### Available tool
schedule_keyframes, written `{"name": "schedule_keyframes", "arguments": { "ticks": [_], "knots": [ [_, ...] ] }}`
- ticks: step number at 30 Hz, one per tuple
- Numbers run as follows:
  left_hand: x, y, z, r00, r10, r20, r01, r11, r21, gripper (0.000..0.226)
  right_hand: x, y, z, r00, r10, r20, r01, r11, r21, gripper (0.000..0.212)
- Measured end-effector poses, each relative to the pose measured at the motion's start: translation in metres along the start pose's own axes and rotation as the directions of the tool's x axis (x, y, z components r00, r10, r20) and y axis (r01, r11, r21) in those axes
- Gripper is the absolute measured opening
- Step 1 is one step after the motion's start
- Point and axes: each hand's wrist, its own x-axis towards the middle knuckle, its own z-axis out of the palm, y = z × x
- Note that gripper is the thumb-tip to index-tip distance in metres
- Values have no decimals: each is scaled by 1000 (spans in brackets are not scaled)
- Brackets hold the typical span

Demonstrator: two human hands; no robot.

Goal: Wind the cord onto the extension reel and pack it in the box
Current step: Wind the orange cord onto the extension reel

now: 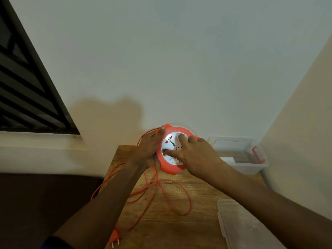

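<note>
Wooden table (pixel 179 229) beside white wall (pixel 179 60), barred window (pixel 27 87).

1 reel (pixel 168 165), 1 cord (pixel 177 198) (1 plug (pixel 115 239)), 1 box (pixel 251 164), 1 lid (pixel 240 225), 2 hands (pixel 149 150).

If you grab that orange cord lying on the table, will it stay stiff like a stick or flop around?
Probably floppy: the orange cord lies in loose, curvy loops on the table. It looks thin, so likely light. The plug at its end may dangle and swing.
</note>
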Motion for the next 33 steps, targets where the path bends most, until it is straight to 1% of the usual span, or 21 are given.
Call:
{"name": "schedule_keyframes", "arguments": {
  "ticks": [4,6,7,8,9,10,12,14,15,16,17,20,23,25,26,29,33],
  "knots": [
    [-4,3,5,999,18,-27,-17,999,44,90,9,0,2,1000,11,29,-11,1000,3,50],
    [-5,2,3,999,25,-38,-22,998,58,83,12,2,3,999,-38,13,38,999,-15,52],
    [-5,1,1,999,33,-41,-30,997,67,76,13,1,4,999,-37,2,37,999,-30,54],
    [-4,-1,-1,998,46,-42,-43,996,72,68,14,-2,4,1000,17,-8,-17,999,-29,56],
    [-2,-3,-2,997,63,-43,-60,996,64,61,13,-6,4,992,119,-29,-119,993,-1,58],
    [-1,-3,-2,996,80,-44,-78,996,47,56,13,-11,5,973,222,-56,-219,974,59,59],
    [-2,-1,-1,993,107,-41,-106,994,34,48,17,-20,9,913,403,-66,-380,897,227,61],
    [-2,-3,0,991,128,-31,-127,991,34,43,20,-26,17,847,530,-35,-476,788,391,66],
    [-3,-4,0,991,128,-29,-128,992,15,43,21,-28,19,824,567,-22,-500,744,442,68],
    [-4,-5,1,992,120,-30,-120,993,-11,46,21,-29,20,815,579,-14,-507,725,466,69],
    [-5,-5,0,993,108,-36,-109,993,-32,50,21,-29,20,815,579,-12,-507,724,468,68],
    [-7,-1,-2,997,71,-44,-73,996,-44,55,16,-24,21,853,519,-58,-450,787,422,61],
    [-8,2,-6,999,44,-29,-45,998,-52,52,8,-12,23,930,355,-95,-294,873,388,50],
    [-8,-1,-10,999,43,-23,-44,996,-72,48,2,-9,23,973,217,-77,-182,929,322,55],
    [-9,-3,-13,999,44,-22,-45,996,-76,45,1,-9,24,983,169,-70,-144,950,276,59],
    [-13,-10,-15,999,42,-18,-44,997,-69,45,-3,-11,24,994,95,-50,-84,978,191,69],
    [-18,-8,-12,999,43,-17,-44,999,-26,57,-1,-18,22,999,24,-25,-21,993,115,62]
  ]
}}
